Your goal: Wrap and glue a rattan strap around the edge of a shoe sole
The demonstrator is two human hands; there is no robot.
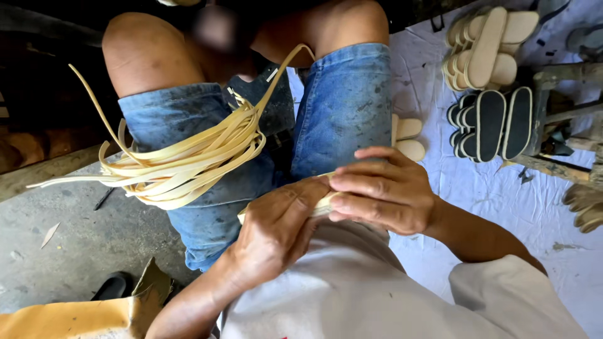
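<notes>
Two hands work one end of a pale strip over the lap.

Nearest, the left hand (276,229) curls knuckles-up with thumb and fingers clenched on the strip (323,204); the right hand (383,191) meets it from the other side, fingers laid flat and pinching the same end, the two hands touching. Just beyond, a bundle of strips (188,160) lies draped over the left thigh of the denim shorts (342,107), loose ends fanning out toward the concrete floor (69,232) and one strip arcing up between the knees. A torn cardboard box (81,317) sits at the near left; its contents cannot be seen. Farther right, on a white sheet (502,201), lie stacked black soles (493,125) and, beyond them, tan soles (490,44).
</notes>
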